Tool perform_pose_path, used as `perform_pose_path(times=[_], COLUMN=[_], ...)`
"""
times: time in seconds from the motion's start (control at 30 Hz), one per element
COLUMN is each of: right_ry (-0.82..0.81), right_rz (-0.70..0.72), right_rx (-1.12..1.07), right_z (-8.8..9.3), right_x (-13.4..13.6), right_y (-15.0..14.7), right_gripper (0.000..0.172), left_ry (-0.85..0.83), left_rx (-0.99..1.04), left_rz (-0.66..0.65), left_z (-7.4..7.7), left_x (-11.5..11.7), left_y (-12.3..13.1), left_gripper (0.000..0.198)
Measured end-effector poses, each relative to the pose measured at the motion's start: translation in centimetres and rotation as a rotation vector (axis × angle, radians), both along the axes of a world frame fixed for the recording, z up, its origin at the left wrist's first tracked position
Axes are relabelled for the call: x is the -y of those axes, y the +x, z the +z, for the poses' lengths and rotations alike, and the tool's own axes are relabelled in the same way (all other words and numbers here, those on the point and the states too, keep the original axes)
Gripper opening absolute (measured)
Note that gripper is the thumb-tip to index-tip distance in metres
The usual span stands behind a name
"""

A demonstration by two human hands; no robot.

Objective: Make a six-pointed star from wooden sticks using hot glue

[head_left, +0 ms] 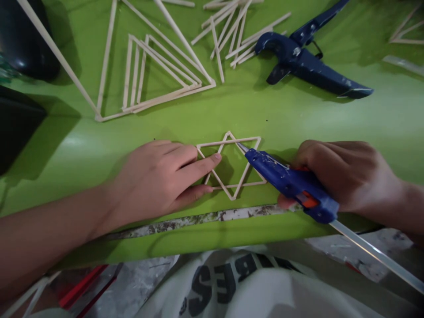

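A small star of thin wooden sticks [247, 140] lies flat on the green table [298, 119], two triangles laid over each other. My left hand [159, 179] rests on the table with its fingers stretched out, the fingertips pressing the star's left side. My right hand [347, 174] is wrapped round a blue hot glue gun [291, 183]. The gun's nozzle touches the star near its upper right crossing. A clear glue stick [377, 254] juts from the gun's back toward the lower right.
Several nested stick triangles [159, 75] lie at the upper left, and a loose pile of sticks [232, 31] at the top. A dark blue cutter tool [308, 62] lies at the upper right. A black object [20, 39] sits far left. The table's worn front edge [205, 217] is close.
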State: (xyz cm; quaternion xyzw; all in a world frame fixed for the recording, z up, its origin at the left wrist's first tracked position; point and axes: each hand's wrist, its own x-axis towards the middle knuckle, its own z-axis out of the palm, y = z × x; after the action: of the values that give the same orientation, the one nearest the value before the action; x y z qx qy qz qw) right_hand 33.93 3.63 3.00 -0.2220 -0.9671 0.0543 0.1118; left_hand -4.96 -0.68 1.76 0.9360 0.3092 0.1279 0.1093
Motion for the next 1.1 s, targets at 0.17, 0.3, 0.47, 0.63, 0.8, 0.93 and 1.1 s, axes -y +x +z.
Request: perform_pose_path(times=[0.17,0.3,0.47,0.63,0.8,0.93,1.1], right_ry=[0.008,-0.006,-0.013,-0.017,-0.019,-0.015,-0.008], right_rz=[-0.002,-0.015,-0.017,-0.038,-0.032,-0.026,-0.023], right_rx=[-0.003,-0.016,-0.021,-0.011,-0.001,-0.007,-0.004], right_z=[0.04,-0.07,-0.17,-0.23,-0.26,-0.18,-0.22], right_x=[0.14,0.2,0.17,0.43,0.43,0.4,0.41], right_y=[0.07,-0.05,-0.12,0.15,-0.05,-0.05,0.06], right_gripper=[0.039,0.049,0.057,0.058,0.057,0.056,0.057], left_ry=[0.025,0.011,0.022,0.015,0.013,0.008,0.01], left_rx=[-0.011,0.003,0.007,-0.027,-0.027,-0.035,-0.046], left_rz=[0.003,-0.001,-0.011,0.012,0.001,0.015,0.028], left_z=[0.01,0.12,0.11,0.04,0.09,0.05,-0.11], left_x=[0.07,-0.07,-0.12,0.08,0.1,0.2,0.35], left_y=[0.06,0.14,0.12,0.06,0.09,0.07,0.05], left_gripper=[0.053,0.053,0.052,0.054,0.053,0.053,0.052])
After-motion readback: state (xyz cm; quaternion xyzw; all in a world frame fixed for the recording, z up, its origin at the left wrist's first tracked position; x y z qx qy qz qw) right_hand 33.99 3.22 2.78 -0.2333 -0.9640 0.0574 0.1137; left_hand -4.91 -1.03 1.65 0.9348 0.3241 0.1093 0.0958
